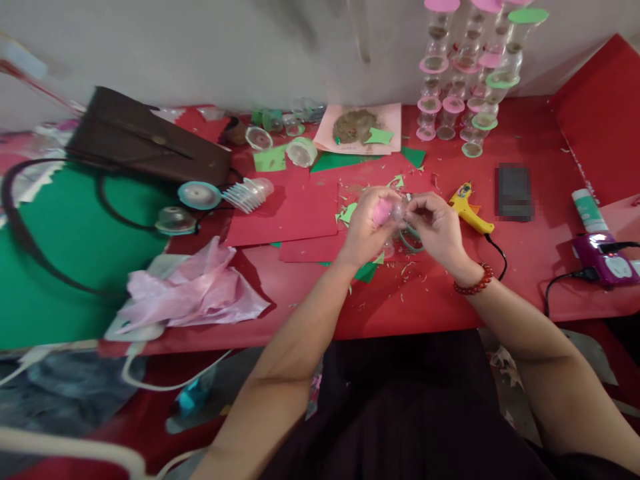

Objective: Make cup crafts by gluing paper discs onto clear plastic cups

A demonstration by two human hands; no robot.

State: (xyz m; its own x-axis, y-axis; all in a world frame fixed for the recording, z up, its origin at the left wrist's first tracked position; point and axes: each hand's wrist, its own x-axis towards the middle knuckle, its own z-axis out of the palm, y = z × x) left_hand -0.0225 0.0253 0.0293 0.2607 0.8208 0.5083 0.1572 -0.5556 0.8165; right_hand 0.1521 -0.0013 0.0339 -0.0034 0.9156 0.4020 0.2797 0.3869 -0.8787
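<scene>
My left hand (pixel 367 223) is wrapped round a small clear plastic cup (pixel 384 210) with a pink disc at its end. The fingers of my right hand (pixel 439 230) are pinched at the cup's other end, close to my left fingertips. Whatever they pinch is too small to make out. Below the hands, the green handles of scissors (pixel 411 240) show in part. Red paper sheets (pixel 305 210) and green paper scraps (pixel 349 213) lie under and around them. A yellow glue gun (pixel 470 208) rests just right of my right hand.
Stacked cup hourglasses (pixel 433 65) stand at the back right. A paper with brown sand (pixel 356 127) lies at the back. Left are a dark bag (pixel 150 143), nested cups (pixel 247 195) and a pink plastic bag (pixel 195 287). A purple power adapter (pixel 605 257) with cords sits right.
</scene>
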